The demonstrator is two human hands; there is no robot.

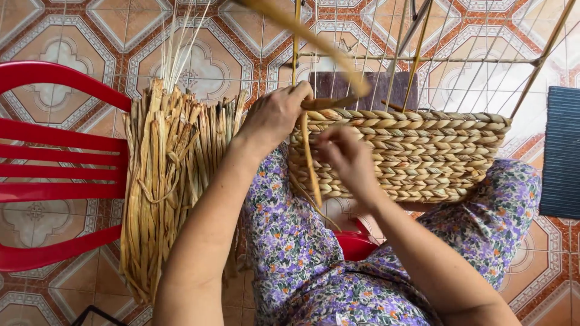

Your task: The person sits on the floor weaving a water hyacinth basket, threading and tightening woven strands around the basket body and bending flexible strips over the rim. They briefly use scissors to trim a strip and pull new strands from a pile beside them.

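Note:
A half-woven basket (423, 157) of braided tan straw rests on my lap over a thin wire frame (459, 60). My left hand (275, 115) grips the basket's upper left corner, pinching a dried straw strand (309, 160) against a frame upright. My right hand (344, 157) lies on the woven wall just right of that strand, fingers curled on the strand's lower part. Another long strand (314, 42) arcs above the basket's top edge.
A thick bundle of dried straw strips (163, 181) lies on a red plastic chair (54, 163) at my left. A dark blue ribbed mat (562, 151) sits at the right edge. Patterned floor tiles (211, 60) lie beneath. My floral-print clothes cover my knees.

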